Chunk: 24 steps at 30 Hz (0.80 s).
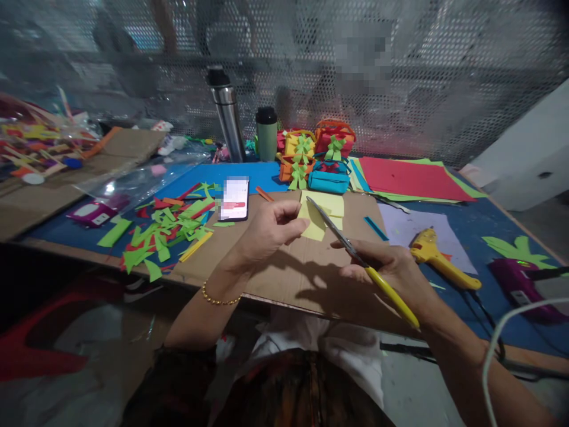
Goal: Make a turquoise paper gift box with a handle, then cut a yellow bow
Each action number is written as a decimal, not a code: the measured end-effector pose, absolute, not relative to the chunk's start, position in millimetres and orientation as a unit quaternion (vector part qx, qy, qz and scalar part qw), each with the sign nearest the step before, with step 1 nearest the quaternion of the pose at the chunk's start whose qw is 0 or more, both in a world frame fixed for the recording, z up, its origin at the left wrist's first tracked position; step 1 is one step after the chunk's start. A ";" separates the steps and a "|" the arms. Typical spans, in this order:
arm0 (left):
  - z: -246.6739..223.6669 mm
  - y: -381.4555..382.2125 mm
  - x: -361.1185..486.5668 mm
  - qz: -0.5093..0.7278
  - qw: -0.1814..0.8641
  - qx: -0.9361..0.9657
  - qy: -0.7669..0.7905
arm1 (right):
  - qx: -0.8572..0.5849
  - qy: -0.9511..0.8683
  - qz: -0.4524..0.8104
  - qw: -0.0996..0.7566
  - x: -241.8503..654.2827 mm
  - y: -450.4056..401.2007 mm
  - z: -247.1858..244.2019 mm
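Note:
My left hand [278,225] is closed in a pinch at the edge of a pale yellow piece of paper [315,226]. More pale yellow paper [334,203] lies behind it on the brown cardboard. In my right hand [391,270] is a pair of scissors [386,290] with yellow handles. Its blades point up and left, with the tips in front of the yellow paper; they look nearly closed. Small paper gift bags [329,176] in turquoise, orange, yellow and red stand at the back, several with green bows.
Green and red paper strips [162,231] are heaped at left beside a phone [235,198]. A steel flask [229,118] and a green cup [267,135] stand behind. To the right are red sheets [413,179], a yellow glue gun [444,264] and a purple device [524,284].

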<state>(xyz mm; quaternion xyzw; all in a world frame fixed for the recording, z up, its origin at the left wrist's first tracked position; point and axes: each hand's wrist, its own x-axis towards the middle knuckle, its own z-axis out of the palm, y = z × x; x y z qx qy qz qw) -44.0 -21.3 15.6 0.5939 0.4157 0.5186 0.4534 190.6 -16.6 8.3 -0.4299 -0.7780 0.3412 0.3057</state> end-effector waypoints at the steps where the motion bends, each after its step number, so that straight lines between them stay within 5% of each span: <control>1: 15.2 -20.9 -44.3 0.516 0.455 0.597 0.413 | -0.430 -0.779 0.337 0.308 190.6 -17.0 7.6; 19: 8.6 -11.1 -47.2 0.516 0.464 0.595 0.406 | -0.479 -0.755 0.318 0.315 201.3 -1.0 -7.8; 24: 8.4 -6.0 -48.9 0.530 0.437 0.595 0.418 | -0.560 -0.772 0.160 0.255 199.7 32.3 1.1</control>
